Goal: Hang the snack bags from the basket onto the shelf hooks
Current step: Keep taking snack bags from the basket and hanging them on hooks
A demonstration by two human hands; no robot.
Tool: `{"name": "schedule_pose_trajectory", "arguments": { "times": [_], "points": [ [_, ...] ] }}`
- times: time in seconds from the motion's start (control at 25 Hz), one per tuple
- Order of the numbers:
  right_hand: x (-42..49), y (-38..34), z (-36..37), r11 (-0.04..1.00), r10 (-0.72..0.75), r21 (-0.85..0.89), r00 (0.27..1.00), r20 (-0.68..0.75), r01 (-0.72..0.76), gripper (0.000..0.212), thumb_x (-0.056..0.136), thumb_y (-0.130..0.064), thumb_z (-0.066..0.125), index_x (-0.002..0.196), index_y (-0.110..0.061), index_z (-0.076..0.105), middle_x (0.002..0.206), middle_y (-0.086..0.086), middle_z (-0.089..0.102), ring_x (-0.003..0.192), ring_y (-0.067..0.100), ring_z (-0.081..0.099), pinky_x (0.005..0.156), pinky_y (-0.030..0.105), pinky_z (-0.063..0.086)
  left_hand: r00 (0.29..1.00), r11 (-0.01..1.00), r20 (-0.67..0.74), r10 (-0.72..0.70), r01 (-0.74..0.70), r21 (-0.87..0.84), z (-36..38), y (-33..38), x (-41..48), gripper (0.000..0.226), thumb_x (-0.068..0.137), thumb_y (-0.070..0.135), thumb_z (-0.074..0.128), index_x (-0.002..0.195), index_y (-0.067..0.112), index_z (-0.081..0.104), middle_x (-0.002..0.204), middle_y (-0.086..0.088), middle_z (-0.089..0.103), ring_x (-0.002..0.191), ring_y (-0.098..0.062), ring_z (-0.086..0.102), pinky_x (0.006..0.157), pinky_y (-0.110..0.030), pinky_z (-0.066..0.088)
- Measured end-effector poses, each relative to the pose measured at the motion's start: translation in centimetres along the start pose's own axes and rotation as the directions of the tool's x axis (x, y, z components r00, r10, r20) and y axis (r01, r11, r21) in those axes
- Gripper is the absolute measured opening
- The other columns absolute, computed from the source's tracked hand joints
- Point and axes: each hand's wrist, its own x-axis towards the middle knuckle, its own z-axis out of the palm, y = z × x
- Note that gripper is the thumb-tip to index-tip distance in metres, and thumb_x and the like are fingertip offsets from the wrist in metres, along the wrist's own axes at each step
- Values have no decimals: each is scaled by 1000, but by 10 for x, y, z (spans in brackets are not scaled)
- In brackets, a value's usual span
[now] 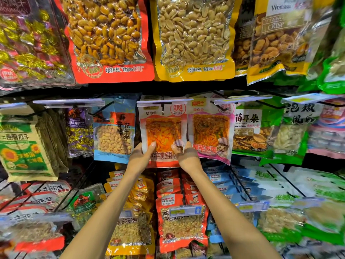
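Note:
An orange-and-white snack bag [162, 128] hangs at the middle row of the shelf, its top under a clear price-tag strip [162, 102] on a black hook. My left hand [142, 156] grips the bag's lower left corner, thumb on its front. My right hand [183, 156] pinches the lower right corner, thumb over the bag's face. Both arms reach up from below. The basket is not in view.
A pink bag of the same kind [211, 131] hangs right beside it, a blue peanut bag [113, 135] to its left. Big red [110, 38] and yellow [194, 36] peanut bags hang above. Rows of orange, yellow and blue bags on black wire hooks fill the space below my arms.

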Motion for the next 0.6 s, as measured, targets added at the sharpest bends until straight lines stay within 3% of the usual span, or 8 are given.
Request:
{"name": "schedule_pose_trajectory", "arguments": {
  "times": [0.08,0.2,0.24,0.28,0.36,0.44,0.52,0.6],
  "points": [
    [-7,-4,-3,999,9,-35,1000,7,-9,59,96,-47,55,132,-3,40,106,16,65,81,24,58,62,31,42,999,998,35,23,-25,61,-6,-1,-2,63,87,69,51,127,21,56,122,6,62,115,-19,57,90,-33,46],
    [-16,-5,-8,996,6,-87,999,34,-3,62,96,-46,53,138,-4,36,84,6,61,67,20,57,54,32,42,997,988,65,34,-43,151,-11,-3,-12,23,97,45,53,98,22,51,94,11,51,88,-7,51,82,-26,35],
    [-20,-4,-9,991,-2,-133,999,45,8,61,96,-46,52,139,-4,37,81,6,60,66,21,58,54,32,43,997,980,62,56,-66,187,-13,-5,-16,22,97,41,54,90,21,49,86,10,47,78,-6,48,78,-27,34],
    [-23,-3,-10,982,-11,-188,999,54,21,59,96,-47,50,136,-5,39,85,7,61,71,24,60,58,34,47,992,967,68,102,-115,227,-16,-8,-18,23,97,39,55,91,17,52,86,6,51,77,-8,50,75,-30,37],
    [-32,-5,-14,935,-36,-351,999,40,48,55,97,-51,45,127,-5,46,103,12,62,92,31,62,75,40,52,981,922,84,174,-192,335,-24,-9,-22,34,97,38,56,115,9,57,101,-2,62,94,-19,61,74,-32,47],
    [-43,-7,-19,826,-113,-557,993,-14,86,56,97,-54,42,126,-6,51,119,15,59,110,35,58,91,45,47,975,862,124,187,-223,455,-31,-7,-27,38,97,39,55,120,8,53,98,-5,64,94,-28,64,67,-34,49],
    [-54,-11,-24,714,-178,-692,984,-30,108,60,96,-56,43,129,-7,53,124,15,58,116,34,56,95,46,43,971,778,137,196,-240,580,-36,-2,-34,42,97,42,54,121,8,51,93,-5,60,90,-28,63,62,-36,50],
    [-65,-14,-31,645,-179,-756,984,-2,115,62,96,-57,43,133,-8,51,130,16,56,122,34,51,100,47,40,949,644,154,276,-301,704,-39,0,-42,49,96,45,52,129,9,49,109,-9,61,100,-28,61,68,-39,54]
  ]
}}
